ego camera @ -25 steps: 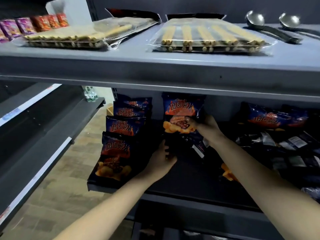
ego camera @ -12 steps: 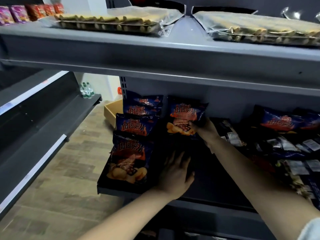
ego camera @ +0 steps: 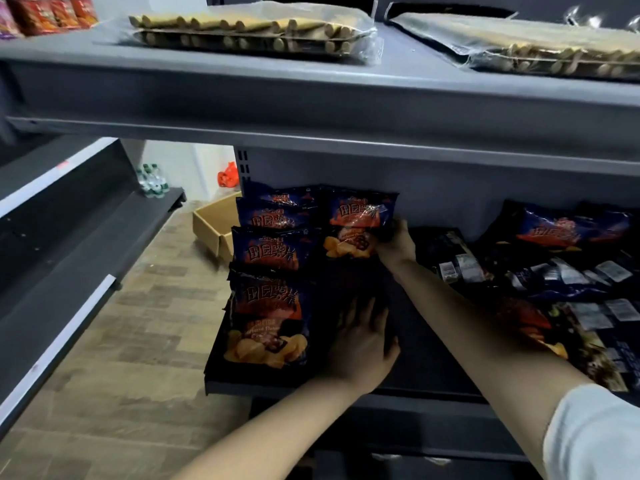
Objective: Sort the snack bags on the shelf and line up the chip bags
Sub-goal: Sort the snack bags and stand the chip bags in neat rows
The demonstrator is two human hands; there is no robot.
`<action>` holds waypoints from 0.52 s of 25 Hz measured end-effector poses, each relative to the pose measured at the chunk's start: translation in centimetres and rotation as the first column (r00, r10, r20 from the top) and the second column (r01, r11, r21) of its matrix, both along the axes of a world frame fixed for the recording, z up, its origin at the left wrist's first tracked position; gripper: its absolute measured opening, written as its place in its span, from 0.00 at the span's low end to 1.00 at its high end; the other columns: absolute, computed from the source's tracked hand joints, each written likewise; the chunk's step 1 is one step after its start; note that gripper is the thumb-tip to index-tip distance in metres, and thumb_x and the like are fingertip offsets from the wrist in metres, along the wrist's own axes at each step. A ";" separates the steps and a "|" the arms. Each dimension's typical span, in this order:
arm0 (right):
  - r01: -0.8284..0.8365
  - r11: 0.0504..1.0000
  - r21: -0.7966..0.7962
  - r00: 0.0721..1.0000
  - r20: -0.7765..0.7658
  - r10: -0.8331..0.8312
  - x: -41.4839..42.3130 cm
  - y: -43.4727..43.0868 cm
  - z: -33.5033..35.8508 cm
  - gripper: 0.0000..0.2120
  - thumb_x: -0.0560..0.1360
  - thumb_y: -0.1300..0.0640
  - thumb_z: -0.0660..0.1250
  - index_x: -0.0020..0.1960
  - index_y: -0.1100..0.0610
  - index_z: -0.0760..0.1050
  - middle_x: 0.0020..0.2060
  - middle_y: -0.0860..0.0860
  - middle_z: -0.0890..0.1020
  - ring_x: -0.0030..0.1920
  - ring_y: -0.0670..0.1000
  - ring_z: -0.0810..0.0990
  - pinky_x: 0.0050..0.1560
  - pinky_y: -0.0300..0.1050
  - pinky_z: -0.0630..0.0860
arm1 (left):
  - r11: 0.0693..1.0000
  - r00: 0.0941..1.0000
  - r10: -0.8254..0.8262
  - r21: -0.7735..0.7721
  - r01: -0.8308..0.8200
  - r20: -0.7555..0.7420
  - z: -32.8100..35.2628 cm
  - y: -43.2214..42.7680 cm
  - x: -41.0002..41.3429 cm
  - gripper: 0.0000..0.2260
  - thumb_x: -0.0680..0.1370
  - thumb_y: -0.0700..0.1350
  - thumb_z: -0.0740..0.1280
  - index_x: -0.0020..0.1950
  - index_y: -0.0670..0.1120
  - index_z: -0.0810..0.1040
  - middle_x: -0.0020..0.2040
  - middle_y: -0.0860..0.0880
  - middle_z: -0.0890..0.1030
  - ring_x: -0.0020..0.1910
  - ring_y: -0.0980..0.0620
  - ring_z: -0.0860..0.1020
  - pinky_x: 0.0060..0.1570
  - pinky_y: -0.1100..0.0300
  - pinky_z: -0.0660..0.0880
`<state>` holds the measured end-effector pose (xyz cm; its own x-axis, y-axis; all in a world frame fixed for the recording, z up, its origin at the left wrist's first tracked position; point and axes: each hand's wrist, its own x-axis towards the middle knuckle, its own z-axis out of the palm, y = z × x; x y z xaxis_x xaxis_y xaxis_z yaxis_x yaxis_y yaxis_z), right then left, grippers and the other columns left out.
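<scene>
1. Although one column of chip bags (ego camera: 273, 254) already stands in overlapping order at the left end of the lower shelf (ego camera: 426, 362), the second column has only its first member. This is a single chip bag (ego camera: 358, 220) propped upright at the back, just beside the column's rear bags.
2. Right hand (ego camera: 396, 242): the fingers are curled round that bag's right edge and grip it near the back of the shelf. The placement is judged not yet released.
3. Left hand (ego camera: 363, 341): the fingers are extended and spread, palm down over the bare deck in front of the held bag and just beside the column's front bag. It holds nothing. Whether the palm touches the deck cannot be told.
4. Outstanding: a loose heap of bags (ego camera: 568, 268) lies unsorted at the right of the same shelf. Some lie face up and several show their printed backs. The larger part of the work appears to remain.
5. Surroundings: the upper shelf (ego camera: 311, 95) carries clear packs of wafer sticks (ego camera: 249, 32). An open cardboard box (ego camera: 214, 226) sits on the floor beyond the shelf's left end.
</scene>
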<state>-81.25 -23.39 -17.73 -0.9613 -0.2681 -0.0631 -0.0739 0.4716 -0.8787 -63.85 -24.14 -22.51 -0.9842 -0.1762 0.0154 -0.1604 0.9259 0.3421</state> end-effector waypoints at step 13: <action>0.072 0.989 -0.128 0.931 -0.348 -0.113 0.6 9.7 2.2 0.25 0.71 0.60 0.69 0.67 0.56 0.67 0.61 0.57 0.75 0.62 0.54 0.75 0.63 0.48 0.71 | 0.987 0.988 -0.117 -0.121 0.104 -0.102 3.5 2.4 -2.7 0.31 0.74 0.58 0.46 0.73 0.44 0.61 0.73 0.40 0.62 0.71 0.36 0.60 0.69 0.43 0.57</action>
<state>-80.62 -13.65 -15.48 -0.9368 -0.1626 0.3097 -0.3494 0.3925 -0.8508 -66.51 -21.76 -19.01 -0.9889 -0.0572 0.1369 -0.0226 0.9699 0.2424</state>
